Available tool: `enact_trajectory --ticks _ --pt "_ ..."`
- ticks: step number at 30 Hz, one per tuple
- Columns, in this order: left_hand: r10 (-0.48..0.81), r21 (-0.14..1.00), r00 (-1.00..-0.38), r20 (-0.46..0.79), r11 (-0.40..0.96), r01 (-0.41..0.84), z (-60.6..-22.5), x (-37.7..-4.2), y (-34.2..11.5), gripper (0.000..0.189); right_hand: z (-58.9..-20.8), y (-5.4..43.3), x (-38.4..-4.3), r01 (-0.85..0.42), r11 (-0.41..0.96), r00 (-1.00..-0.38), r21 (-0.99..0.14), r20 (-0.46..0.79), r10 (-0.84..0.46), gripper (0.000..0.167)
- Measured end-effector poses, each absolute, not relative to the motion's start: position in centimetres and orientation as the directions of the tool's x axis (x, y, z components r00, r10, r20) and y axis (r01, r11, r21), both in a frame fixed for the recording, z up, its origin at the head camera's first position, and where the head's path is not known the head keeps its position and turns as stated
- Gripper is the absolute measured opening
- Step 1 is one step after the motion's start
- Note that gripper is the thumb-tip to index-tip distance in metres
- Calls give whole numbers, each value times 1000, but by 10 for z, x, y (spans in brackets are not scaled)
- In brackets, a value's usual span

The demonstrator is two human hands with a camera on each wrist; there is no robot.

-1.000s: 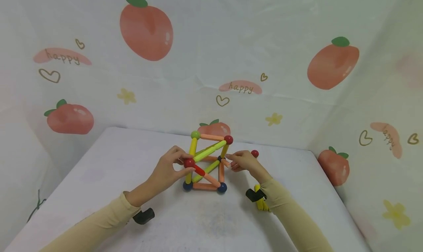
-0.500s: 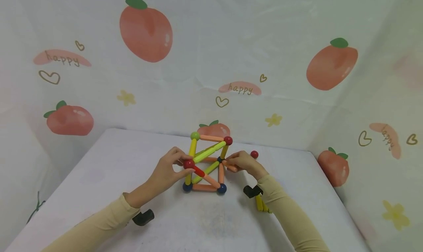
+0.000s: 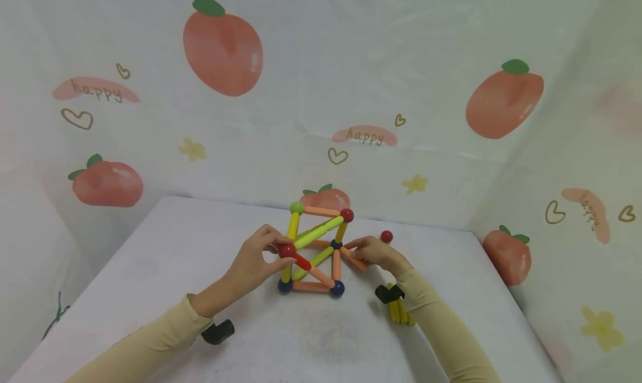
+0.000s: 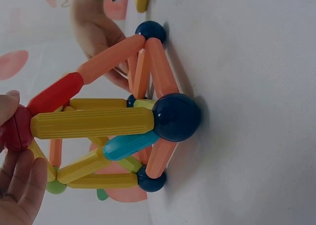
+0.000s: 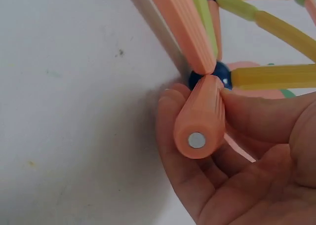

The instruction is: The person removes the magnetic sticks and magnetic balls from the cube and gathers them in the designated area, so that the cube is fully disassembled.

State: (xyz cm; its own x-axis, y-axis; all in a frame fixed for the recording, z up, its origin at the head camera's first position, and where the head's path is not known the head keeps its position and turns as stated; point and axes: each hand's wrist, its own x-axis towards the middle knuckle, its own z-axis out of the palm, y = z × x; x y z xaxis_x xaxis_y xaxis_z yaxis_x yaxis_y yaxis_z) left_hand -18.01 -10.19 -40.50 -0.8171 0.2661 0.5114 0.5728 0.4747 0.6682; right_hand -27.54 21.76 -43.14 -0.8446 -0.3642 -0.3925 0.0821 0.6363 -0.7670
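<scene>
A frame of magnetic building rods and balls stands mid-table in the head view. My left hand (image 3: 258, 255) pinches its red ball (image 3: 287, 250) at the upper front left corner between thumb and fingers. From this ball run a red rod (image 4: 57, 93) and a thick yellow rod (image 4: 94, 124). At the back right, my right hand (image 3: 376, 253) holds a peach-orange rod (image 5: 200, 119) between thumb and fingers. The rod's inner end meets a dark blue ball (image 5: 223, 76); its outer end, with a silver magnet, points towards the right wrist camera.
A loose red ball (image 3: 386, 236) lies behind the right hand. Several yellow rods (image 3: 398, 311) lie by the right forearm. Black wrist mounts (image 3: 218, 332) sit below the sleeves. A printed fabric backdrop (image 3: 281, 160) rises behind the white table (image 3: 281, 338).
My right hand has swung the orange rod's outer end down and to the right, its inner end staying at the dark blue ball. The left hand keeps its hold on the red ball.
</scene>
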Motion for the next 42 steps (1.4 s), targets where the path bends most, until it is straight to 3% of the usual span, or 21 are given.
enact_trajectory --ticks 11,23,30,42 --pt "268 664 -818 509 483 571 -404 -179 -102 37 -429 227 -270 77 613 -839 -786 -384 -386 44" --pt "265 669 -824 501 486 563 -404 -179 -101 37 -417 268 -247 36 413 -823 -910 -261 -505 50" --pt "269 670 -821 504 477 568 -403 -179 -101 37 -418 313 -219 72 324 -883 -943 -212 -419 47" --pt "266 673 -821 505 474 568 -404 -180 -101 36 -435 367 -186 78 428 -921 -900 -230 -315 44"
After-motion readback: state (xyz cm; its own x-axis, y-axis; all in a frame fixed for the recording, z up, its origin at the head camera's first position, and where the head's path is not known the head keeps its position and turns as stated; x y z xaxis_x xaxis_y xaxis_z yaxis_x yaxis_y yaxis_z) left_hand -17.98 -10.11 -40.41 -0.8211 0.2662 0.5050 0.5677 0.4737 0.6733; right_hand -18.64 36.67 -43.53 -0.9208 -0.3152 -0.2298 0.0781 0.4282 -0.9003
